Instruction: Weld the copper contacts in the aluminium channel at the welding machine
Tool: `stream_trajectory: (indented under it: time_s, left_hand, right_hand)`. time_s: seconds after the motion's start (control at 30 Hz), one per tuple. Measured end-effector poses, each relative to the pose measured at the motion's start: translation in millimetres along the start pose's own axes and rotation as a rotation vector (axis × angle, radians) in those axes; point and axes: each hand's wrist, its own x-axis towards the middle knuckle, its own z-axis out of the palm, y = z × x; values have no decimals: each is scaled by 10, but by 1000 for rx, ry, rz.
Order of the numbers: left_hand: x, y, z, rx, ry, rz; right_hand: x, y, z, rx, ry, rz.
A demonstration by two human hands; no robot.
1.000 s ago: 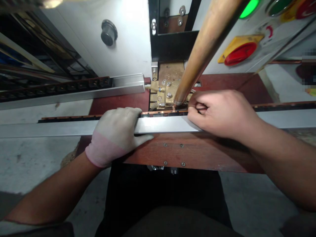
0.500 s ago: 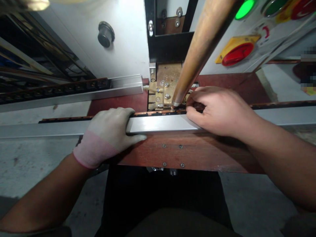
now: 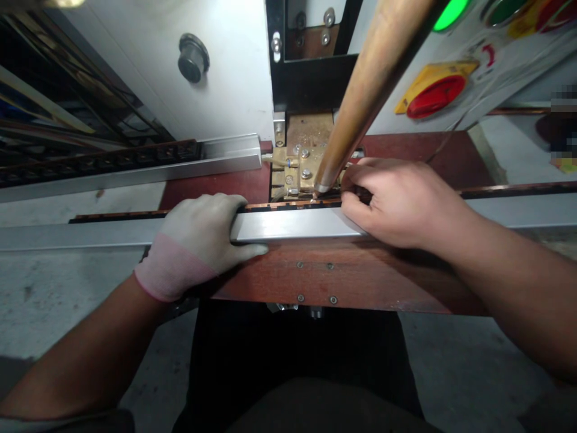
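Note:
A long silver aluminium rail (image 3: pixel 288 224) runs across the view, with a black and copper strip (image 3: pixel 295 205) along its far edge. My left hand (image 3: pixel 198 240), in a white glove with a pink cuff, grips the rail, thumb on the near side and fingers over the far side. My right hand (image 3: pixel 401 201) is bare. Its thumb and curled forefinger close together at the rail's far edge; what lies between the fingertips is hidden. Just left of these fingers, a thick copper-coloured rod (image 3: pixel 356 114) slants down, its tip beside the strip, in front of a brass block (image 3: pixel 297 162) with bolts.
A reddish-brown board (image 3: pixel 279 273) with screws lies under the rail. Behind it stands a white machine panel (image 3: pixel 220 102) with a black knob (image 3: pixel 192 58). At right are a red rotary switch (image 3: pixel 436 97) and a lit green light (image 3: pixel 451 13). Another rail (image 3: pixel 229 153) rests at left.
Almost nothing differs. Both hands keep their hold and place along the rail; the view has shifted very slightly.

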Motion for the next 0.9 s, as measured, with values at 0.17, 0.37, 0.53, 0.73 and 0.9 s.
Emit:
stream_trajectory:
  time_s: [0.17,0.37,0.53,0.73,0.9]
  left_hand:
    - [7,-10,-37,-25,-26,-8]
    - [2,-50,-68,-32,-33,-15]
    - [-58,-180,-139,7,-46,8]
    - [-118,-313,-234,-56,-95,11]
    - [-106,-242,-154,-45,-81,52]
  right_hand:
    - [-7,-22,-13,-64,1,2]
    - [-31,28,-8,-123,-35,-7]
    - [-42,-5,-29,-36,-58,11]
    - [-162,-13,-29,-92,-85,-147]
    - [-234,-7,-27,-210,-56,-145]
